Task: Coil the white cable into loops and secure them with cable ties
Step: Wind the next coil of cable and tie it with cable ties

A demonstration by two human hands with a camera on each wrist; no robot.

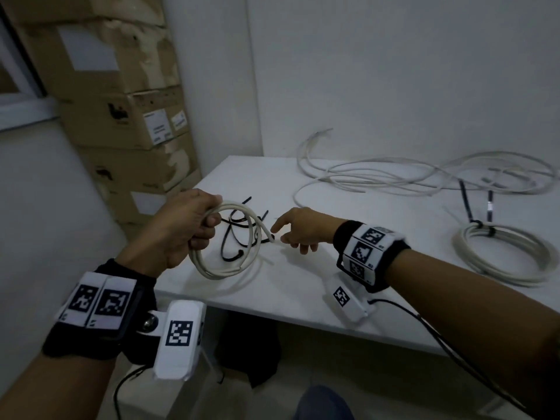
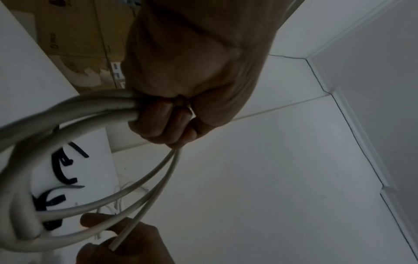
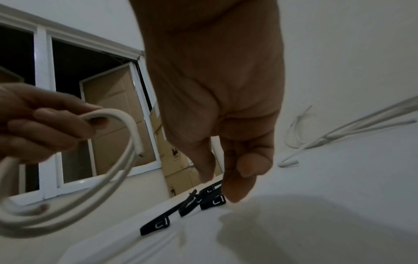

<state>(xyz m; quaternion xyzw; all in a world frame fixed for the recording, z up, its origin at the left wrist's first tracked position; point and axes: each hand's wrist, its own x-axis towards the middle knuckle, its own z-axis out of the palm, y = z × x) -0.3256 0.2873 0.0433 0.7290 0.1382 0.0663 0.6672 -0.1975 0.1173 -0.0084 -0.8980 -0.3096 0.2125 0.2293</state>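
White cable coil (image 1: 225, 241) gripped in raised left hand (image 1: 178, 228).

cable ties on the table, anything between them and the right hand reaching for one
Nothing visible. The right hand hovers open just above the loose black cable ties on the white table, fingertips nearly at them. The coiled white cable hangs in the left hand, off to the side of that path.

Your right hand (image 1: 298, 230) hangs over bare white tabletop (image 1: 348, 277) with open room toward you, but the scattered black plastic cable ties (image 1: 239, 237) lie just past its fingertips, the small white cable coil (image 1: 224, 237) crowds its left, and loose white cable (image 1: 394, 174) sprawls behind.
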